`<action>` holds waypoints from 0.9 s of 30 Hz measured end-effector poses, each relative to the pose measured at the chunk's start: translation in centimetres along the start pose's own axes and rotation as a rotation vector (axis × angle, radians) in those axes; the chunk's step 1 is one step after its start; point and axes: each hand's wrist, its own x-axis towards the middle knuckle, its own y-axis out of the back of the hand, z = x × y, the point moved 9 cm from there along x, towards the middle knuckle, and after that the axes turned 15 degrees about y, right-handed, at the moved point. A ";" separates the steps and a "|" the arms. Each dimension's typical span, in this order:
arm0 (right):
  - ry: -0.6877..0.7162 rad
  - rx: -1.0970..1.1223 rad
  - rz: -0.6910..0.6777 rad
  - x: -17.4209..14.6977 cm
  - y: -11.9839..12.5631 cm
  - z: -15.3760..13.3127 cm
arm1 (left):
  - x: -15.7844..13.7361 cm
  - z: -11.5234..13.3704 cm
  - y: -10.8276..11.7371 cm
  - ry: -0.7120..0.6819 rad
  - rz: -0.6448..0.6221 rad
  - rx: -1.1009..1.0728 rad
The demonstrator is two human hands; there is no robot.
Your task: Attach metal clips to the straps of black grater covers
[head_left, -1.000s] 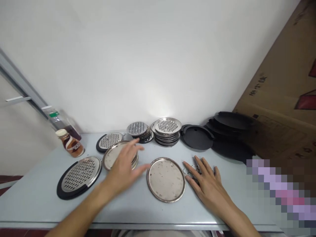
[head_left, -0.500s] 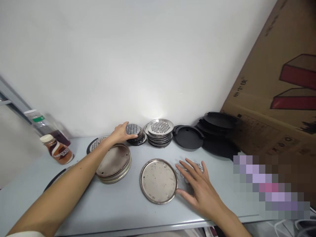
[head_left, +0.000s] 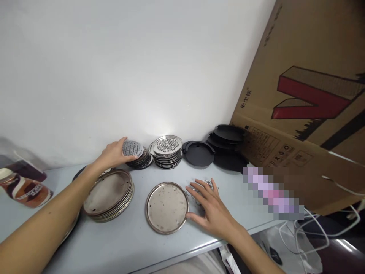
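My left hand [head_left: 115,153] reaches to the back of the table, thumb and fingers closed round the edge of a small round grater disc [head_left: 132,148]. That disc tilts over a stack of dark discs [head_left: 144,160]. My right hand [head_left: 212,209] is open with its fingers spread. Its thumb tip is at the rim of a single round metal plate [head_left: 167,207], and its fingers hover over some thin wire pieces [head_left: 196,188], which it partly hides. Under my left forearm stands a stack of round metal plates [head_left: 110,190].
Another stack of grater discs [head_left: 167,146] stands by the wall. To its right are black round trays [head_left: 199,154] and more piled black trays [head_left: 228,133]. A large cardboard box [head_left: 256,114] borders the right side. A bottle [head_left: 30,190] stands at left; white cables [head_left: 302,243] hang at right.
The view has turned to the right, so everything sits further left. The grater disc in my left hand has shifted slightly left against its stack. My right hand stays beside the single plate.
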 end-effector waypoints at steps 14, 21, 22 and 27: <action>0.087 0.043 0.005 -0.2 -0.3 -0.4 | -20.1 8.8 -5.7 -0.315 -0.188 -0.315; 0.102 0.071 -0.037 0.1 -0.5 -0.9 | -20.9 9.5 -8.4 -0.404 -0.413 -0.406; 0.102 0.075 -0.044 0.1 -0.5 -0.9 | -20.9 9.6 -8.5 -0.419 -0.430 -0.415; 0.114 0.071 -0.043 0.1 -0.6 -1.0 | -20.5 9.1 -8.2 -0.411 -0.451 -0.478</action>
